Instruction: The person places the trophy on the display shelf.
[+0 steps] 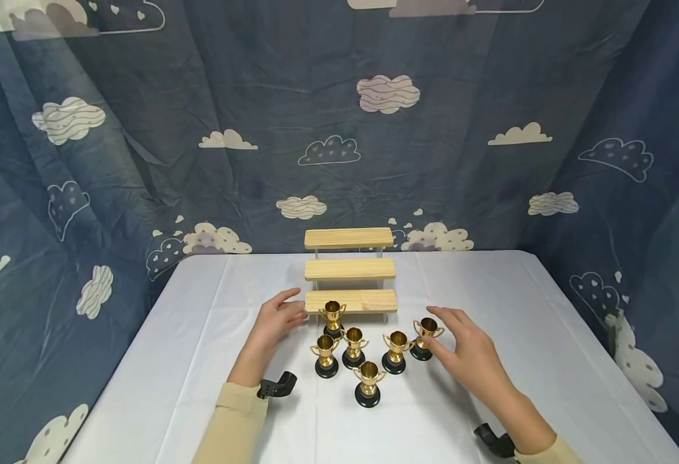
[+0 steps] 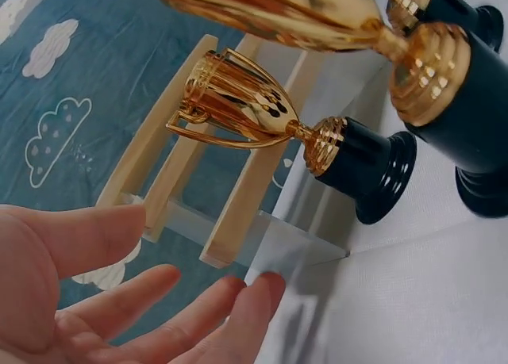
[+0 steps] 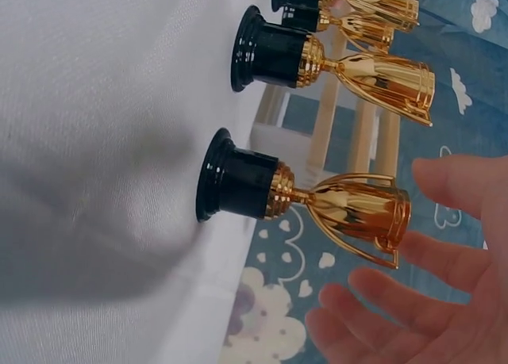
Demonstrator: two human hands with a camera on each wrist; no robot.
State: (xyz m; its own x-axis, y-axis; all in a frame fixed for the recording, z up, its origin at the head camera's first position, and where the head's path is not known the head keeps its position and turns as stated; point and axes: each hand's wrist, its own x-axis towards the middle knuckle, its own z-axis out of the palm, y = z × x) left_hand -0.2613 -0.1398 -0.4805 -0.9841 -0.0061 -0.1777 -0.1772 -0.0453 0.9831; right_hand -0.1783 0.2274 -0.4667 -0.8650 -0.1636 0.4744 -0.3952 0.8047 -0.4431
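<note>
Several small gold trophy cups with black bases stand upright on the white table. My right hand (image 1: 471, 353) is around the rightmost trophy (image 1: 428, 328), fingers spread; its thumb overlaps the cup in the head view. In the right wrist view the fingertips (image 3: 425, 170) are right at that trophy's (image 3: 357, 209) rim, not curled round it. My left hand (image 1: 276, 328) holds nothing, its fingers spread beside the lowest wooden step (image 1: 368, 301) of a three-step stand. The trophy (image 1: 332, 314) nearest it stands at that step's front; the left wrist view shows a gap between them.
The stand's upper steps (image 1: 349, 269) rise behind, on clear supports. A front trophy (image 1: 368, 380) stands nearest me, with others (image 1: 326, 351) between my hands. White cloth covers the table (image 1: 212, 361); a dark blue cloud-print curtain (image 1: 316, 96) hangs behind and at both sides.
</note>
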